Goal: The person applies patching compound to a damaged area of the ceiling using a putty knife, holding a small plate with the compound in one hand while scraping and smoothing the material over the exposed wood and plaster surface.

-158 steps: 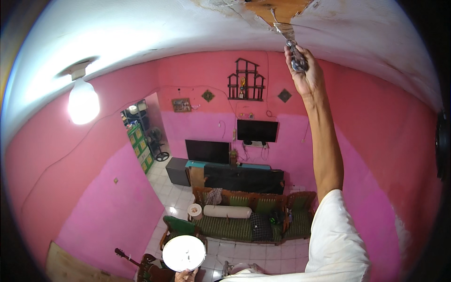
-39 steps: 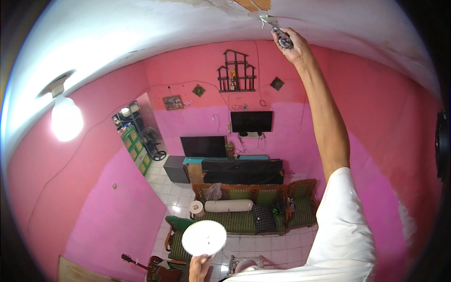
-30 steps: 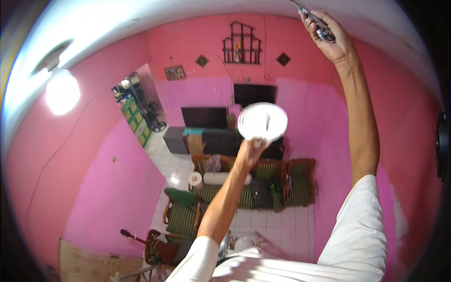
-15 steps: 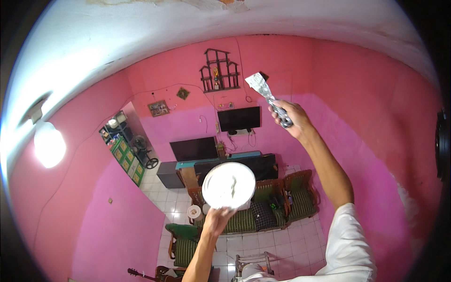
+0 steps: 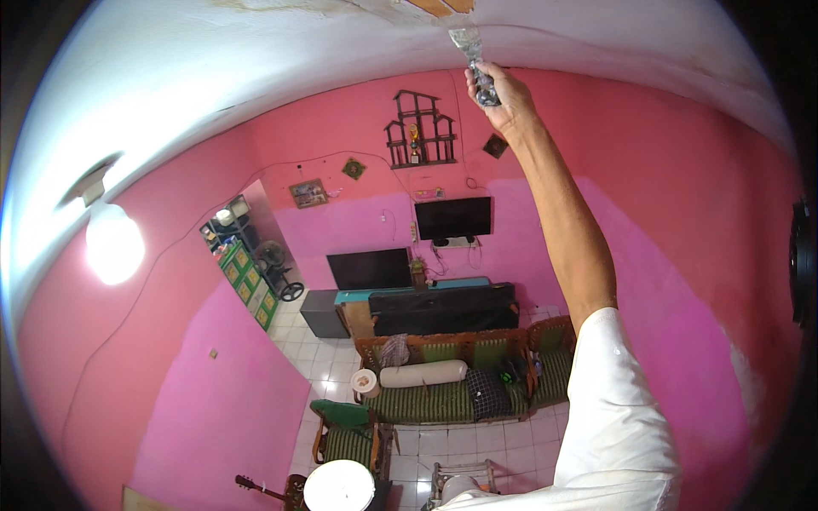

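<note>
My right hand (image 5: 503,94) is raised high at top centre, wrapped round the handle of a putty-smeared scraper (image 5: 466,41). The blade meets the white ceiling (image 5: 281,51) just below a bare orange-brown patch (image 5: 439,7) with flaking edges. At the bottom edge, a round white container (image 5: 339,485) with pale contents shows, cut off by the frame; my left hand, which held it in earlier frames, is not visible.
A lit bulb (image 5: 115,243) hangs from the ceiling at left. Far below are a green striped sofa (image 5: 430,400), armchair (image 5: 348,443), two screens (image 5: 453,217), a grey box (image 5: 322,315), a guitar (image 5: 264,484) and a metal stand (image 5: 460,477). A cable runs along the pink walls.
My right hand has lifted the scraper from mid-view back up to the ceiling. The white container and my left hand have dropped from the centre to the bottom edge, the hand out of view.
</note>
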`<state>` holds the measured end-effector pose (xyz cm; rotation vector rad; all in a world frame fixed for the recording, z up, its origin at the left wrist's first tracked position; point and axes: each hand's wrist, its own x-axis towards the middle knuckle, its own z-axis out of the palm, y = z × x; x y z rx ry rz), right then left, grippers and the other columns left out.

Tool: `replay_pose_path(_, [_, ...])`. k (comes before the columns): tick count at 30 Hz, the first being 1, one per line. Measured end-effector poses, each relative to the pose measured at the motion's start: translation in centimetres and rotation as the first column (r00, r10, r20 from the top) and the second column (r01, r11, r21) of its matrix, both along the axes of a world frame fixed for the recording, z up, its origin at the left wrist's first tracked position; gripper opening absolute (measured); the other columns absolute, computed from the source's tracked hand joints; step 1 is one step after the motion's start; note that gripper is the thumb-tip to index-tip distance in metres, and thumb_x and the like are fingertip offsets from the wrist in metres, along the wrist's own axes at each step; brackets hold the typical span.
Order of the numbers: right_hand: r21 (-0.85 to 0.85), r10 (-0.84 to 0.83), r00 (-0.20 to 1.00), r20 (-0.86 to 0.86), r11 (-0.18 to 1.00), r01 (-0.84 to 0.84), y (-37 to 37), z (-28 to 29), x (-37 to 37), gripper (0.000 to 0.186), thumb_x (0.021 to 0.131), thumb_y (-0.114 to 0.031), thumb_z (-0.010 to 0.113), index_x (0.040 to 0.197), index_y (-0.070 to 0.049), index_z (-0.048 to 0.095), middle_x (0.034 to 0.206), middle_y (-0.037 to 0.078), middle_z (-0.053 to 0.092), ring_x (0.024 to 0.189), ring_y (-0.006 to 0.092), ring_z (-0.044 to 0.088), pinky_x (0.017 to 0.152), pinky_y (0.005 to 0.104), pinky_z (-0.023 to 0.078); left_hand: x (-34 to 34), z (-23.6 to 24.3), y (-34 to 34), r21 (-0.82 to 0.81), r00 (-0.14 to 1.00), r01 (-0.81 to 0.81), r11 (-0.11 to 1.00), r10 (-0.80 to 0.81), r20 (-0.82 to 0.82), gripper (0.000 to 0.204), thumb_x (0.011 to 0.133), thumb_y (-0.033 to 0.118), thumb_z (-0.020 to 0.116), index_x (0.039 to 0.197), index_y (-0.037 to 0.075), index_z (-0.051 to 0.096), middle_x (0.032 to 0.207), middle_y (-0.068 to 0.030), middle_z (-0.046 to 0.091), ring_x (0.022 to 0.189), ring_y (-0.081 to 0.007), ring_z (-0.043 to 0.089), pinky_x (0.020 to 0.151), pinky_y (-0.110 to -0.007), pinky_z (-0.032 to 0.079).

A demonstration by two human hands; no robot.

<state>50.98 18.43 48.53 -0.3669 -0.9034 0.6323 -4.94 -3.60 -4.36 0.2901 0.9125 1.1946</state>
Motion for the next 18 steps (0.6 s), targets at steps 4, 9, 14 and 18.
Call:
replay_pose_path(4, [0.054,0.002,1.000,-0.022,0.999,-0.001,-1.7,1.0,-2.4,0.011,0.080,-0.004,0.057,0.088,0.002,0.052,0.082,0.012,0.057,0.073,0.0188,0.059,0.056,0.0249,0.050,-0.5,0.1,-2.1,-0.022,0.998,-0.055,0.998,0.055,0.015,0.045,0.077,-0.003,0.049,0.121,-0.005,0.039,0.113,-0.0142,0.050,0.104,-0.0246,0.048,0.099,-0.040,0.038])
replay_pose_path(9, [0.094,0.003,1.000,0.005,0.996,-0.003,-5.0,0.4,-4.9,0.012,0.081,-0.005,0.058,0.088,0.003,0.052,0.082,0.013,0.057,0.074,0.0183,0.058,0.057,0.0246,0.050,-0.8,-0.5,-3.5,-0.018,0.997,-0.063,0.998,0.063,0.038,0.043,0.077,-0.003,0.048,0.120,-0.006,0.040,0.112,-0.0137,0.051,0.103,-0.0240,0.049,0.099,-0.039,0.037])
replay_pose_path(14, [0.139,-0.058,0.994,0.090,0.989,0.045,-9.0,-3.1,-7.8,0.018,0.082,-0.010,0.058,0.093,0.004,0.054,0.081,0.012,0.059,0.065,0.0151,0.057,0.054,0.0232,0.048,0.3,-0.4,-4.0,0.074,0.981,-0.120,0.990,0.106,0.165,0.035,0.081,-0.001,0.047,0.116,-0.006,0.044,0.104,-0.0117,0.053,0.098,-0.0220,0.050,0.099,-0.037,0.037])
replay_pose_path(18, [0.047,-0.108,0.993,0.040,0.993,0.106,-5.6,-4.7,-6.0,0.020,0.081,-0.011,0.059,0.093,0.004,0.054,0.079,0.012,0.060,0.063,0.0147,0.057,0.051,0.0234,0.048,-0.8,-2.3,-3.7,0.201,0.951,-0.058,0.978,-0.006,0.308,0.027,0.083,0.002,0.047,0.109,-0.005,0.047,0.085,-0.0062,0.052,0.084,-0.0147,0.053,0.097,-0.033,0.039])
